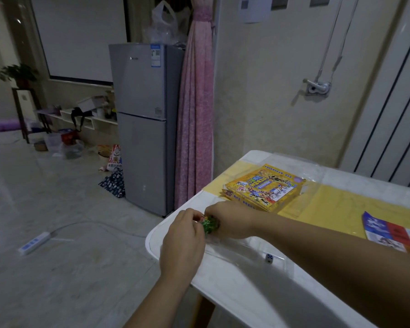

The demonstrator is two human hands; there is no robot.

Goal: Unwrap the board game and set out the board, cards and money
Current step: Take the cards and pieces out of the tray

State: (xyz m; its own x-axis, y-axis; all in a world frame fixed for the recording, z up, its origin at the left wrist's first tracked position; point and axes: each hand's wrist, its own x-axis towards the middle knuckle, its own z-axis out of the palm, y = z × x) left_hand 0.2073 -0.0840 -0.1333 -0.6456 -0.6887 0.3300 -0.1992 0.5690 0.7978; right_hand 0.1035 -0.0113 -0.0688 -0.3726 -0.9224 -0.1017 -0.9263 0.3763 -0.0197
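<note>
Both of my hands meet near the left corner of the white table. My left hand and my right hand both pinch a small green-patterned bundle, which looks like cards or play money. The yellow game box lies beyond my hands on a yellow cloth. A folded colourful game board lies at the right edge of the view. A small white die sits on the table under my right forearm, beside clear plastic wrap.
Crumpled clear wrap lies behind the box near the wall. A grey fridge and a pink curtain stand to the left of the table. A power strip lies on the tiled floor.
</note>
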